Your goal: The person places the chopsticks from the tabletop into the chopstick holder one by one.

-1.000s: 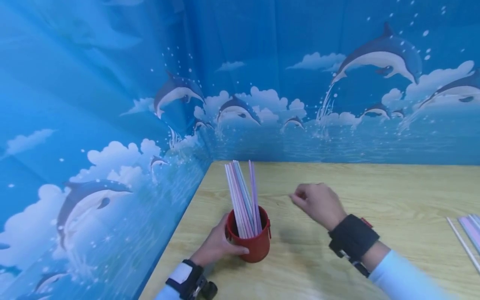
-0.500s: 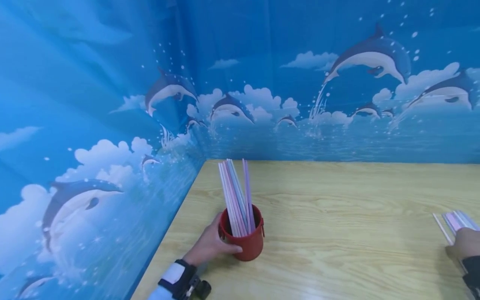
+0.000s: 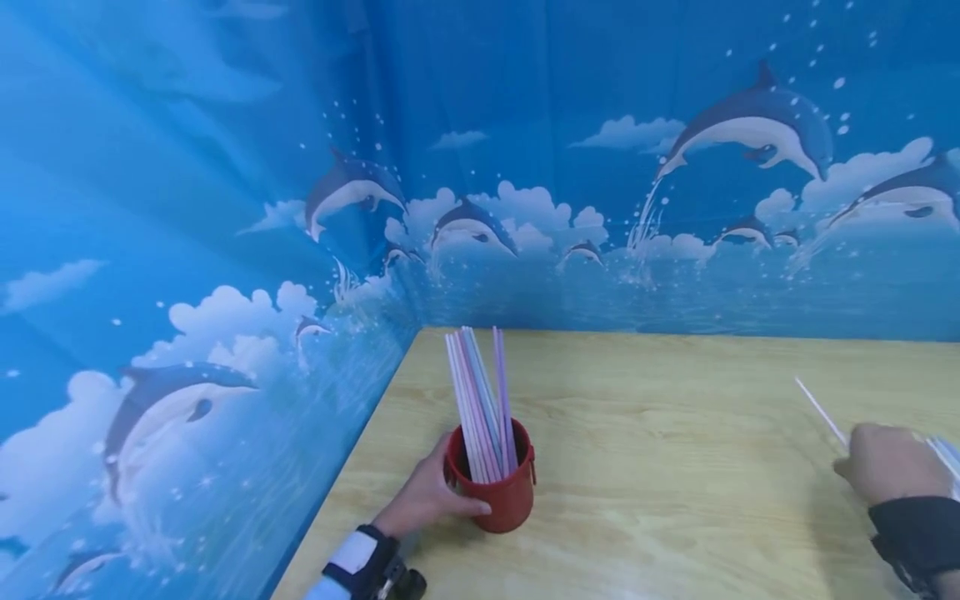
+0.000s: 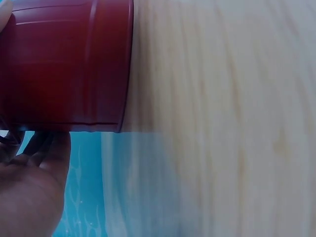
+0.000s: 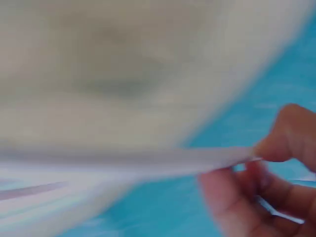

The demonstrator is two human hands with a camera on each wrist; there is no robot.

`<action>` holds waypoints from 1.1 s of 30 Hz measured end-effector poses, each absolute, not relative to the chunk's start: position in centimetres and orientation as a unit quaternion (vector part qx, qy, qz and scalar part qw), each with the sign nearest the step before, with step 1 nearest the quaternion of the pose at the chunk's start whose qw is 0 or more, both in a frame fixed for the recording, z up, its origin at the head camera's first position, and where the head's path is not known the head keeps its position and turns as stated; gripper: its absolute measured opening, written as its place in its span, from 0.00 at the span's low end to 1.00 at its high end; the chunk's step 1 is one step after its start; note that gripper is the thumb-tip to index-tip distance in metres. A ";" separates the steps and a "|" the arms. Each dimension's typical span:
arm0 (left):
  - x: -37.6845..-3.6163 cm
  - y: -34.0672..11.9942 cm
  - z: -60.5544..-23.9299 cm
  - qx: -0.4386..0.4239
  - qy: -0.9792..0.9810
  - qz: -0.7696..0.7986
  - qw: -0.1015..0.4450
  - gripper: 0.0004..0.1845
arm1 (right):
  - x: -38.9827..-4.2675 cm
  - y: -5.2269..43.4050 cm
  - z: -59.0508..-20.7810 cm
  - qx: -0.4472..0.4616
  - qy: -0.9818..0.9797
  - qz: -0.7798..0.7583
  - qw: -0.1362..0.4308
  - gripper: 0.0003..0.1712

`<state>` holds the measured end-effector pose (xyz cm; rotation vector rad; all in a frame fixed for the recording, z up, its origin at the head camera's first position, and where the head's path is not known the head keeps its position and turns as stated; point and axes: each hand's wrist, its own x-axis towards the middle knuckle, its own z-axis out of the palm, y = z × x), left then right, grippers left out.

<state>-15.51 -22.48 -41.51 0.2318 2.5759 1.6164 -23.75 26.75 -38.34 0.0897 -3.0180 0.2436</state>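
My left hand (image 3: 423,498) grips the side of a small red bucket (image 3: 506,507), its thumb across the near side. A bundle of pale pink, white, blue and purple straws (image 3: 476,400) leans inside, ends sticking up well above the rim. In the left wrist view the bucket's smooth wall (image 4: 69,69) fills the upper left, the hand's fingers partly hidden behind it. Far to the right, my right hand (image 3: 896,462) pinches a single whitish straw (image 3: 820,410) that points up and left. The right wrist view shows thumb and fingertips on that straw (image 5: 202,159), blurred.
More loose straws (image 3: 947,458) lie on the wooden table (image 3: 660,467) at the right edge, partly covered by the right hand. A blue dolphin-print sheet (image 3: 525,275) stands along the table's back and left sides.
My right hand has moved from near the bucket to the loose straws at the right and has picked up one whitish straw. The left hand stays on the bucket.
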 end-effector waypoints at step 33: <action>-15.9 -22.1 -41.2 0.079 0.844 0.529 0.034 0.51 | -21.9 4.0 -32.5 0.294 -0.887 0.348 0.078 0.06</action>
